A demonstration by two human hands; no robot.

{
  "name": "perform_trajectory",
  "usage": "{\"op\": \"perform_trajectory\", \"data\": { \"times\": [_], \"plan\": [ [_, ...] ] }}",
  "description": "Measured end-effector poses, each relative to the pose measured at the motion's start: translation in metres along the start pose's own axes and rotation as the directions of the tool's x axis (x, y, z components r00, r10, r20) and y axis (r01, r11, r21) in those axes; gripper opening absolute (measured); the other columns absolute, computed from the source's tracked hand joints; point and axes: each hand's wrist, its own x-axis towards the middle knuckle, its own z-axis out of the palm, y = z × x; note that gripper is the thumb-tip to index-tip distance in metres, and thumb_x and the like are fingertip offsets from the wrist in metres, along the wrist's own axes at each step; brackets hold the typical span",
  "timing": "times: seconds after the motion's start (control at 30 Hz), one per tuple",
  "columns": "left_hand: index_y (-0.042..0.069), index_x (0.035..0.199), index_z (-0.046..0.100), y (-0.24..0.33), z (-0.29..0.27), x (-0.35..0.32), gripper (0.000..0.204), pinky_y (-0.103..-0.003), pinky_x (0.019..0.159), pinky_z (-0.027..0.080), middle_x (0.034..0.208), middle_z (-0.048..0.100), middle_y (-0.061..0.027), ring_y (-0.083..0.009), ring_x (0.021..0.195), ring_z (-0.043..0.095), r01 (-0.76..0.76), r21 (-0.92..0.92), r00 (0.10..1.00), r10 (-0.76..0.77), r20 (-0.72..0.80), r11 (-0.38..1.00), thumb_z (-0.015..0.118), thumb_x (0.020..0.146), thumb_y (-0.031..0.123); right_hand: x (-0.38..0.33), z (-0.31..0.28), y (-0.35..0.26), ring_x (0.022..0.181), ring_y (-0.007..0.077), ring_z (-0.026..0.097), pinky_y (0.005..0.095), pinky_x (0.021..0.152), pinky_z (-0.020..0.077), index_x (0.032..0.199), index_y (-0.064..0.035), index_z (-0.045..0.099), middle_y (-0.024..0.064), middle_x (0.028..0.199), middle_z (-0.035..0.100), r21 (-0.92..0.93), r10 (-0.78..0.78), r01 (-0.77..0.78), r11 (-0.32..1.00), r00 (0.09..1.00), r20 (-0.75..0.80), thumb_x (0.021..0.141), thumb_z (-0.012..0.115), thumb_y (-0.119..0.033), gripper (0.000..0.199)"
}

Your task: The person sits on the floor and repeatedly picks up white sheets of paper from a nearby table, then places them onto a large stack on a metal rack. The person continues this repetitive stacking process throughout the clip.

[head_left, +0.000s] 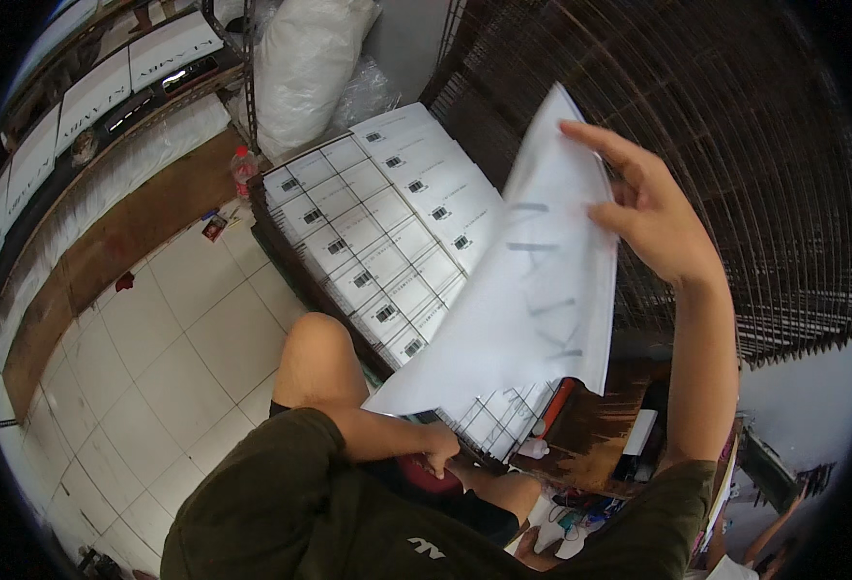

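Observation:
My right hand (650, 217) is raised and pinches the upper right edge of a large white sheet (518, 304) between thumb and fingers. The sheet hangs curved and tilted, with big dark lettering on it, and its lower left corner reaches my left forearm. My left hand (437, 447) is low by my lap, fingers curled; whatever they hold is hidden. Under the raised sheet lies a wire rack tray (348, 246) covered by rows of white printed sheets (426, 169), each with a small black block. The raised sheet hides part of them.
Stacked wire racks (677, 106) lean over the far right side. Left is a shelf with white boxes (94, 92). A red-capped bottle (243, 172) stands near a plastic-wrapped bundle (305, 72). A brown wooden surface (595, 425) lies at right; another person's arm (779, 532) shows lower right.

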Motion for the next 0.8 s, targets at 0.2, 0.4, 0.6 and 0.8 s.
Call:
{"op": "perform_trajectory", "data": {
  "times": [0.2, 0.4, 0.6, 0.8],
  "plan": [
    [0.011, 0.071, 0.071, 0.006, 0.004, 0.011, 0.045, -0.041, 0.068, 0.050, 0.081, 0.069, -0.0064, -0.0244, 0.084, 0.065, -0.050, -0.071, 0.989, 0.059, 0.138, 0.996, 0.071, 0.063, 0.055, 0.098, 0.034, 0.017, 0.084, 0.0108, 0.057, 0.0242, 0.071, 0.0485, 0.130, 0.0024, 0.046, 0.0125, 0.113, 0.057, 0.194, -0.348, 0.309, 0.931, 0.913, 0.212, 0.067, 0.045, 0.005, 0.063],
    [0.009, 0.074, 0.072, 0.006, -0.039, -0.010, 0.041, -0.041, 0.063, 0.050, 0.076, 0.068, -0.0069, -0.0266, 0.076, 0.065, -0.108, -0.106, 0.994, 0.107, -0.017, 0.988, 0.072, 0.062, 0.048, 0.175, 0.066, 0.049, 0.080, 0.0103, 0.057, 0.0211, 0.067, 0.0474, 0.131, 0.0018, 0.046, 0.0153, 0.118, 0.056, 0.188, -0.222, 0.229, 0.955, 0.973, -0.057, 0.065, 0.047, 0.006, 0.066],
    [0.012, 0.071, 0.070, 0.015, -0.038, 0.003, 0.037, -0.039, 0.066, 0.048, 0.077, 0.067, -0.0042, -0.0196, 0.080, 0.063, -0.176, -0.089, 0.970, 0.157, -0.186, 0.980, 0.076, 0.057, 0.046, 0.227, 0.148, 0.189, 0.065, 0.0075, 0.049, 0.0214, 0.055, 0.0401, 0.136, -0.0020, 0.040, 0.0073, 0.101, 0.058, 0.556, 0.123, 0.105, 0.825, 0.926, -0.357, 0.071, 0.052, 0.008, 0.066],
    [0.012, 0.073, 0.070, 0.019, -0.061, 0.004, 0.038, -0.039, 0.067, 0.048, 0.079, 0.067, -0.0047, -0.0200, 0.081, 0.063, -0.206, -0.094, 0.975, 0.197, -0.103, 0.974, 0.076, 0.058, 0.047, 0.228, 0.299, 0.259, 0.077, 0.0141, 0.056, 0.0257, 0.063, 0.0473, 0.143, -0.0037, 0.024, 0.0156, 0.125, 0.049, 0.798, 0.397, 0.007, 0.603, 0.864, -0.308, 0.073, 0.050, 0.011, 0.076]
  ]
}}
